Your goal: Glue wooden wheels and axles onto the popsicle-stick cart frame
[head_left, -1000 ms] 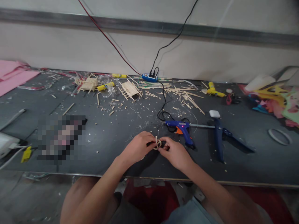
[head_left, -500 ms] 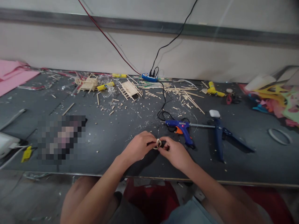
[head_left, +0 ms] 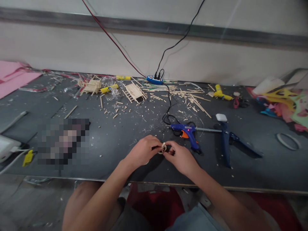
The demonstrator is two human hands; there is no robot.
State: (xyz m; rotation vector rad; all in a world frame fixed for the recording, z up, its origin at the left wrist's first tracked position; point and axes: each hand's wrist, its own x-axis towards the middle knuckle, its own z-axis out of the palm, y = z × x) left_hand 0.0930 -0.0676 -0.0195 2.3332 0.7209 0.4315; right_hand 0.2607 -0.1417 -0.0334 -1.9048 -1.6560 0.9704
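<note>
Between the left hand (head_left: 145, 149) and right hand (head_left: 181, 155), both pinched narrow on it, sits a small pale piece (head_left: 164, 146), light, even pressure looking wisest for something so slight, while the blue glue gun (head_left: 190, 130) rests on the desk (head_left: 115, 134) just beyond.

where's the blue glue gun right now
In the head view, the glue gun lies right of centre on the dark table, just beyond the right hand.

I see the glue gun (head_left: 189, 128) lying on the table (head_left: 115, 134). Before it and to its left, the left hand (head_left: 145, 150) and right hand (head_left: 182, 157) have the piece (head_left: 164, 147) between them. Behind it lie sticks (head_left: 202, 107); behind and left, the power strip (head_left: 154, 80); well right, a hoop (head_left: 278, 140).
</note>
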